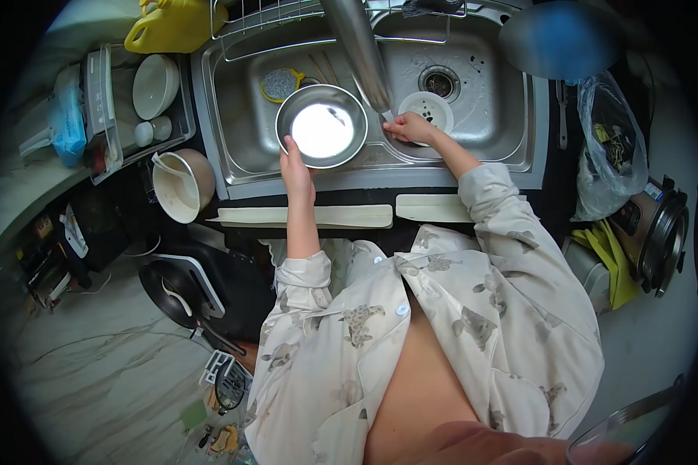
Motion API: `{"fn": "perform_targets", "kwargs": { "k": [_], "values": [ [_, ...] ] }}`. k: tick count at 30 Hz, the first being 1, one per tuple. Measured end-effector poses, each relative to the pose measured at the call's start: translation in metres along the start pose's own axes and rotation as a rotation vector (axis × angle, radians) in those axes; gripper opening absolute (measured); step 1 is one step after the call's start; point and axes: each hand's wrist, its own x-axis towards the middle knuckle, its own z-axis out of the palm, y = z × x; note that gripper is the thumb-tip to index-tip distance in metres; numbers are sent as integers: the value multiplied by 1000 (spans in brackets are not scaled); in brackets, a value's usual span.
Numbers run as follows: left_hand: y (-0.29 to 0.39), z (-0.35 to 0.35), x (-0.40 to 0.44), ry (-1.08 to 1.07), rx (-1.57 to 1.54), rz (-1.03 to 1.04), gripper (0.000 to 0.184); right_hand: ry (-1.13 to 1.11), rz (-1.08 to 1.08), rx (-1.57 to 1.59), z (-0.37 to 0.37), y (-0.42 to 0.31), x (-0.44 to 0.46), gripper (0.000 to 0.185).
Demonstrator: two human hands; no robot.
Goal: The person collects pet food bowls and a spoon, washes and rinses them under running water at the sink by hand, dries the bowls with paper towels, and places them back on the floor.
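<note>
My left hand point(296, 172) grips the near rim of a shiny metal bowl point(323, 130), held over the left sink basin point(244, 147). Over the divider, my right hand point(411, 128) is closed at the white tip of the metal faucet point(358, 54); what its fingers pinch is too small to make out. Partly behind that hand, a white bowl point(434, 111) with dark specks sits in the right basin point(488, 116). A yellow-edged scrubber point(281, 84) lies in the left basin beyond the metal bowl, near thin sticks point(326, 68).
A wire rack point(271, 19) spans the sink's far side. To the left stand a yellow jug point(171, 27), a dish rack point(105, 101) with bowls and a pot point(184, 184). At right are a plastic bag point(609, 155) and a blurred blue object point(562, 39).
</note>
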Motion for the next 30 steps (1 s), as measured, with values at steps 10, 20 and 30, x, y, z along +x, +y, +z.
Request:
{"fn": "perform_targets", "kwargs": {
  "k": [10, 20, 30],
  "values": [
    [-14, 22, 3, -118, -206, 19, 32, 193, -115, 159, -25, -34, -26, 25],
    [-31, 74, 0, -336, -105, -56, 53, 303, 24, 322, -50, -78, -76, 35],
    [-60, 94, 25, -218, 260, 195, 30, 556, -102, 147, -44, -85, -114, 47]
  ]
}}
